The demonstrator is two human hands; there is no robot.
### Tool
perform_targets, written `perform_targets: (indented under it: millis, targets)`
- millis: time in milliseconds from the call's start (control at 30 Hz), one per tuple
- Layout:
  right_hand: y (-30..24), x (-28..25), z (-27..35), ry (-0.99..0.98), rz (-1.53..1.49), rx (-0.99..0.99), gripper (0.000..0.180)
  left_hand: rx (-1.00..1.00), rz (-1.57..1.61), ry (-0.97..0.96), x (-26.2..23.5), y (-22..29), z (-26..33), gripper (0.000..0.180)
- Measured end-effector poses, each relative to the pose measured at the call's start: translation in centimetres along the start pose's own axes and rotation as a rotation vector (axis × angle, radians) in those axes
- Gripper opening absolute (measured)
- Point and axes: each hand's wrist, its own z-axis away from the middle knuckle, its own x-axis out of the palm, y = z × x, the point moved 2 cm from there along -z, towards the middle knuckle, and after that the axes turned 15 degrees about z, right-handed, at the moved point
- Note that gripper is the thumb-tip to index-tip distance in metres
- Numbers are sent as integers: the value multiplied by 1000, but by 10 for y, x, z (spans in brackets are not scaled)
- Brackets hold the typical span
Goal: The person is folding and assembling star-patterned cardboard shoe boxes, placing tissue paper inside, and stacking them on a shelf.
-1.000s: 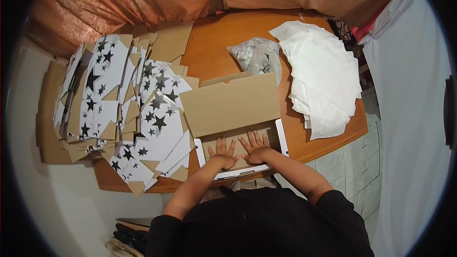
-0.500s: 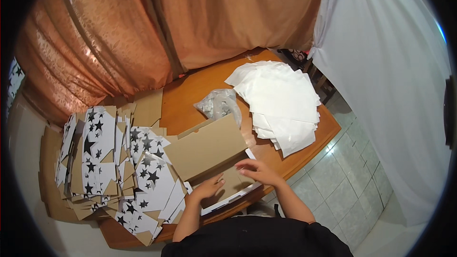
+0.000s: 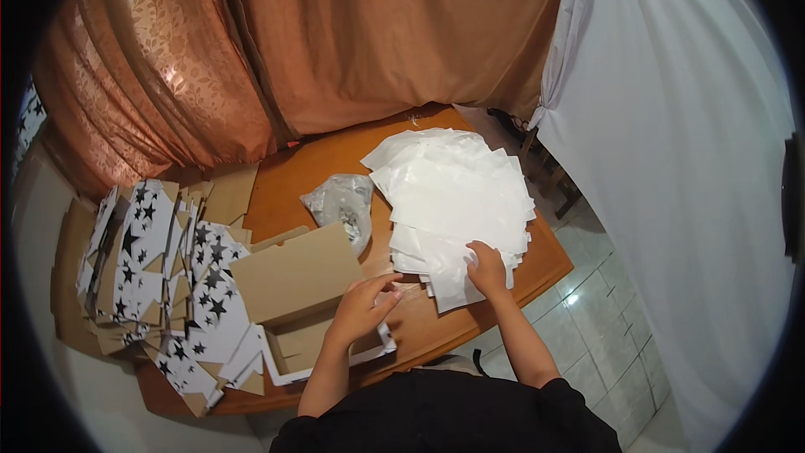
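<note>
An opened cardboard box stands near the table's front edge, its brown lid raised and its low front wall white on the outside. My left hand hovers over the box's right side, fingers stretched toward the right and holding nothing. Over the near right part of a fanned pile of thin white sheets is my right hand, with thumb and forefinger apart. Its fingertips are at the top sheets; whether they press on one I cannot tell.
Flat cardboard pieces printed with black stars are heaped on the left of the wooden table. A clear plastic bag with small contents lies behind the box. Orange curtains hang at the back, a white cloth on the right.
My right hand has moved from the box's right end to the white sheets. My left hand has left the box's inside and risen to its right side. The view has shifted rightward.
</note>
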Motion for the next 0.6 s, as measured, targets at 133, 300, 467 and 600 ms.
perform_targets:
  millis: [133,300,467,600]
  targets:
    - [28,14,-23,55,119,-130,39,-58,52,35,45,4,-21,37]
    - [57,29,-22,55,170,-152,37,-143,93,131,80,-14,-26,37]
    - [55,23,-21,-106,290,-247,21,-218,45,149,97,-8,-36,36]
    - [63,15,-17,43,237,-259,17,-159,-193,58,114,1,-65,38]
